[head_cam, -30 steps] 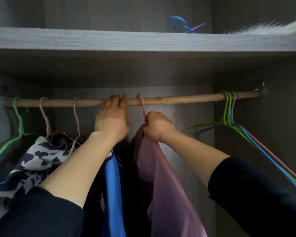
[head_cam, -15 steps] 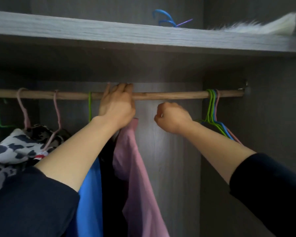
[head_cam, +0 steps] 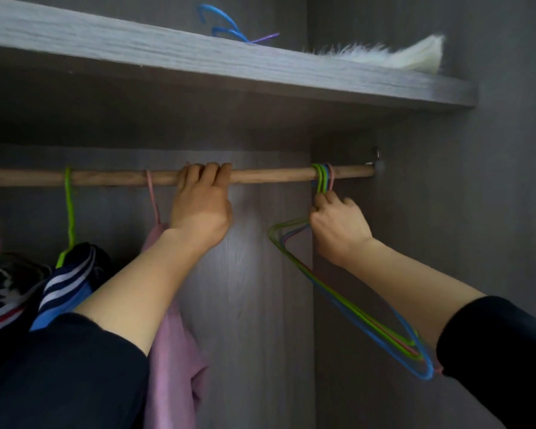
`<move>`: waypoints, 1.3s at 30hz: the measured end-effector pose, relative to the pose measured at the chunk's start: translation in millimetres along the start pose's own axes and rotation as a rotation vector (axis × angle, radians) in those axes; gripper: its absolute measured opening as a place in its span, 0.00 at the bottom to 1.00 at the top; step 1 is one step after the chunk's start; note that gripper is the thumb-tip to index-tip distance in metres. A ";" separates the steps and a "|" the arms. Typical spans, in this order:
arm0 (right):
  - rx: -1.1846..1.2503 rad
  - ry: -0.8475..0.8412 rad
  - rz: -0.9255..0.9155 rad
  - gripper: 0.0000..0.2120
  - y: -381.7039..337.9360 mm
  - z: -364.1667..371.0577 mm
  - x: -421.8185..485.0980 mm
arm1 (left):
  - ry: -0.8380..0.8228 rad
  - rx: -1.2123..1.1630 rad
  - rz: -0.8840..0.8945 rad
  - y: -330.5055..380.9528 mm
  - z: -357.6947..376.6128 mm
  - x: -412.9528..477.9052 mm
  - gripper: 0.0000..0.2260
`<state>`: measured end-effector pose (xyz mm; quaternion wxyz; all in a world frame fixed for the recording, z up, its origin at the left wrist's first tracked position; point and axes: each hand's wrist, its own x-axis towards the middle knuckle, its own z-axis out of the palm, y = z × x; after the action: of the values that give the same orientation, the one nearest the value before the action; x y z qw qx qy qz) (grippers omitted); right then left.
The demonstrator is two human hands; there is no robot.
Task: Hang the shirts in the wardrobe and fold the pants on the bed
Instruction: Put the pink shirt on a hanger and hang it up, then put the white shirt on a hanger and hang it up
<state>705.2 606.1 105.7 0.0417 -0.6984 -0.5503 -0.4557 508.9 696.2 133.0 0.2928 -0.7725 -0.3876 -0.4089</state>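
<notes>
Inside the wardrobe a wooden rail runs across. My left hand grips the rail with its fingers curled over it. A pink shirt hangs on a pink hanger just left of that hand, partly hidden by my forearm. Further left a blue and navy striped shirt hangs on a green hanger. My right hand is closed around the necks of a bunch of empty green, blue and pink hangers hooked at the rail's right end.
A grey shelf sits above the rail, with blue hangers and a white furry item on it. A black-and-white patterned garment hangs at the far left. The wardrobe's side wall is close on the right.
My right hand let go of the pink shirt's hanger, moved right and closed on the empty hangers. The pink shirt now hangs on the rail. The view shifted right.
</notes>
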 end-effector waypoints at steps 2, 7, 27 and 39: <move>-0.005 0.016 -0.009 0.15 -1.0 -1.2 0.7 | 0.011 -0.018 -0.005 0.5 1.1 -0.2 0.26; 0.090 0.014 0.000 0.09 -2.6 -6.6 3.6 | 0.039 -0.029 -0.004 -0.8 2.5 -0.5 0.27; 0.784 -0.052 0.322 0.07 -42.5 -36.0 18.2 | 0.008 -0.109 0.026 -4.0 -1.1 -2.0 0.29; 1.006 -0.026 0.413 0.06 -25.3 -77.9 -121.6 | -0.188 -0.312 -0.107 59.8 -57.6 -74.1 0.24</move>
<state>641.3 483.5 56.8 0.4526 -0.6916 -0.5520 -0.1096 508.7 593.7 89.7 0.1099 -0.8216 -0.3857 -0.4052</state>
